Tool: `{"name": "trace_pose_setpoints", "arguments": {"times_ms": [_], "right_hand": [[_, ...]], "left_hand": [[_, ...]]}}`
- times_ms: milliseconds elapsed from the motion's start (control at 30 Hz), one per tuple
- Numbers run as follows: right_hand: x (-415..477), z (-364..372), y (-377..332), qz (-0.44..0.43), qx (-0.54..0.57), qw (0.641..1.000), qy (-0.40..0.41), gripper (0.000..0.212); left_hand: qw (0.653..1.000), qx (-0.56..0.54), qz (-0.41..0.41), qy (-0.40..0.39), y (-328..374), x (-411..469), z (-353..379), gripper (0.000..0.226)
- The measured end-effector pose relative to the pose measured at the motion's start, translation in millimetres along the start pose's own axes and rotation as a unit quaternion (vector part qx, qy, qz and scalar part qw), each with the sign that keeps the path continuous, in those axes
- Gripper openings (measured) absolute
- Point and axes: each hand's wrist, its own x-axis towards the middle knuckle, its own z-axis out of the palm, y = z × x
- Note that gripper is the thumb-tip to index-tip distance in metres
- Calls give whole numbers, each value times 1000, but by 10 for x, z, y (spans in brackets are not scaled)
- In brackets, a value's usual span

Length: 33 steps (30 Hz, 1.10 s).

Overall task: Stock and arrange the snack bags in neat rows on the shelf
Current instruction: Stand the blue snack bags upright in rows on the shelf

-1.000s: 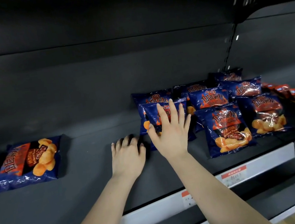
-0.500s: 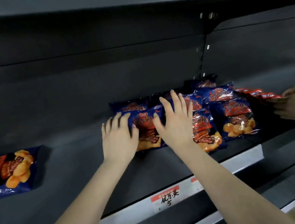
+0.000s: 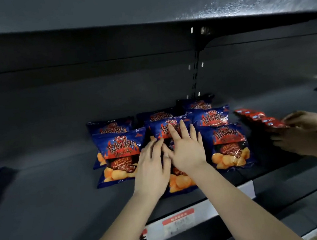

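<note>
Both hands, left hand and right hand, press flat on the middle blue chip bag, apparently front-row, on the dark shelf.

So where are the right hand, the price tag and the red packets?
right hand [image 3: 186, 152], head view, its back.
price tag [image 3: 178, 222], head view, its middle.
red packets [image 3: 258, 116], head view, middle of the row.
</note>
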Motion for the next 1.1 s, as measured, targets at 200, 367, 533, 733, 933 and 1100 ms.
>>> {"name": "trace_pose_setpoints", "arguments": {"times_ms": [200,367,533,733,933,1100], "right_hand": [[26,49,26,-16,26,1000,3,67],[49,76,23,-21,43,999,11,67],[33,71,29,-33,55,998,7,66],[12,38,-13,-25,60,996,61,59],[-10,-121,-406,-91,78,977,179,47],[-57,-57,-1005,-154,110,970,151,46]], "left_hand": [[999,-32,-14,-11,-71,-32,90,46],[999,-31,-17,-9,-51,-23,123,50],[999,-39,-20,-4,-40,-33,118,49],[999,-47,-17,-13,-11,-17,72,54],[996,-90,-2,12,-63,5,-199,60],[998,-29,-4,51,-360,-136,-712,65]]}}
